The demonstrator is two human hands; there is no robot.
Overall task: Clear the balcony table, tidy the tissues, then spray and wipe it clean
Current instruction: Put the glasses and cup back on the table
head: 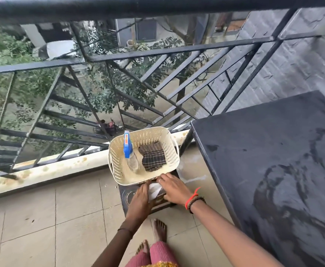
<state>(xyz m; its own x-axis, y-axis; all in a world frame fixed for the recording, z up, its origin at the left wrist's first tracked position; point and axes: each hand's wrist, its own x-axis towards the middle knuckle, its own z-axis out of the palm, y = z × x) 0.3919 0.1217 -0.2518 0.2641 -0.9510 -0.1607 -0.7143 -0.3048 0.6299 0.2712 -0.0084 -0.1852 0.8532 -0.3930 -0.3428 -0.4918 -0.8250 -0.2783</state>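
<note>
down low, the left hand (139, 198) lay straight-fingered against the white tissues (155, 189) on a dark stool (124, 191); the right hand (174, 189) covered them, grip unclear. just beyond sat a cream basket (117, 151) with spray bottle (128, 149) and checked cloth (153, 158); a wet black table (263, 151) stood right.

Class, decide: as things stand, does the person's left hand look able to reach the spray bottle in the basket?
Probably yes. The spray bottle lies in the open-topped basket just beyond the left hand, with nothing over it.
</note>
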